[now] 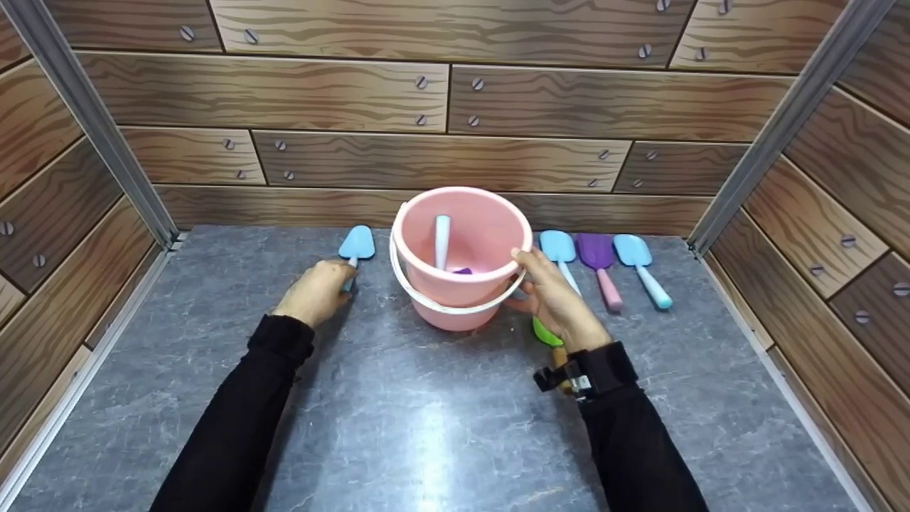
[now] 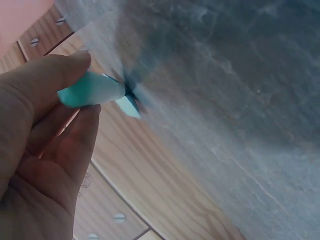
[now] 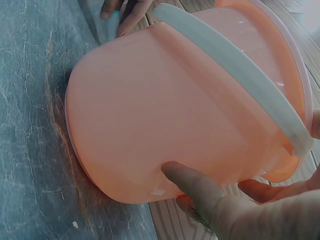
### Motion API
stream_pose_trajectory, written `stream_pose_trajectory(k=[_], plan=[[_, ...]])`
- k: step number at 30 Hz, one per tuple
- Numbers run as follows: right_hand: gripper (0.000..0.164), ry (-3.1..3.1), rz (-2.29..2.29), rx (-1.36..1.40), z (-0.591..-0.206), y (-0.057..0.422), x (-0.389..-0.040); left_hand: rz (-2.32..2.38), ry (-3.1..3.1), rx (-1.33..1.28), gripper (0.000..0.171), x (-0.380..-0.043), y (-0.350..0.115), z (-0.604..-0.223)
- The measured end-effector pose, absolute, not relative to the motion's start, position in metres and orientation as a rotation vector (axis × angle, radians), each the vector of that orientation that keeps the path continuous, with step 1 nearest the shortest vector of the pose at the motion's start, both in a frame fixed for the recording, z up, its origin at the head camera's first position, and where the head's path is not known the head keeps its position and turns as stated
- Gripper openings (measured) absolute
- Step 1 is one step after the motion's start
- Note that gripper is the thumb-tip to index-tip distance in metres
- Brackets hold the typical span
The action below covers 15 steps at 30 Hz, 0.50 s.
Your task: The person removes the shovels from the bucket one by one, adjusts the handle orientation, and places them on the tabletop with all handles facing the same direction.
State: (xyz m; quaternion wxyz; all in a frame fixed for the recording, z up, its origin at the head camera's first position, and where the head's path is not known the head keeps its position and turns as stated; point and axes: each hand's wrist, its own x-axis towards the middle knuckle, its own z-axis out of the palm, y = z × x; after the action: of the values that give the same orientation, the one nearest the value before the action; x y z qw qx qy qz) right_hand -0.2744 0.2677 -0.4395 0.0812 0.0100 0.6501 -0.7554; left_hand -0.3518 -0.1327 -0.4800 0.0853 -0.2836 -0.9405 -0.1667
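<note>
My left hand (image 1: 315, 290) pinches the handle of a small blue toy shovel (image 1: 357, 242) between thumb and fingers. Seen from the left wrist, the handle (image 2: 90, 91) ends in teal and its blade points away, close over the grey table. A pink bucket (image 1: 444, 290) stands upright in the middle, its white carrying handle (image 1: 455, 309) hanging down in front. My right hand (image 1: 569, 306) grips the bucket's right side, thumb at the rim and fingers against the outer wall (image 3: 150, 115). Inside the bucket are a pale blue shovel handle (image 1: 442, 242) and a bit of purple.
Right of the bucket lie a blue shovel (image 1: 557, 246), a purple shovel with a pink handle (image 1: 608, 291), and another blue shovel (image 1: 633, 250). A green tool (image 1: 546, 334) with a yellowish handle is partly hidden under the right wrist. Wood-patterned walls (image 1: 455, 160) enclose the table.
</note>
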Motion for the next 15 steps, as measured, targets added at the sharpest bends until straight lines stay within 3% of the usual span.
stream_pose_trajectory(k=[5, 12, 15], plan=[[0.073, 1.958, -2.251, 0.026, -0.4395, 0.2674, -0.2748, -0.498, -2.838, -0.842, 0.021, -0.3499, -0.132, -0.484], [0.073, 1.951, -2.257, 0.035, -0.4392, 0.2677, -0.275, -0.48, -2.838, -0.837, 0.014, -0.3501, -0.1299, -0.4817], [0.072, 1.955, -2.261, 0.037, -0.4392, 0.2677, -0.2752, -0.5, -2.861, -0.806, 0.026, -0.3516, -0.1272, -0.4751]])
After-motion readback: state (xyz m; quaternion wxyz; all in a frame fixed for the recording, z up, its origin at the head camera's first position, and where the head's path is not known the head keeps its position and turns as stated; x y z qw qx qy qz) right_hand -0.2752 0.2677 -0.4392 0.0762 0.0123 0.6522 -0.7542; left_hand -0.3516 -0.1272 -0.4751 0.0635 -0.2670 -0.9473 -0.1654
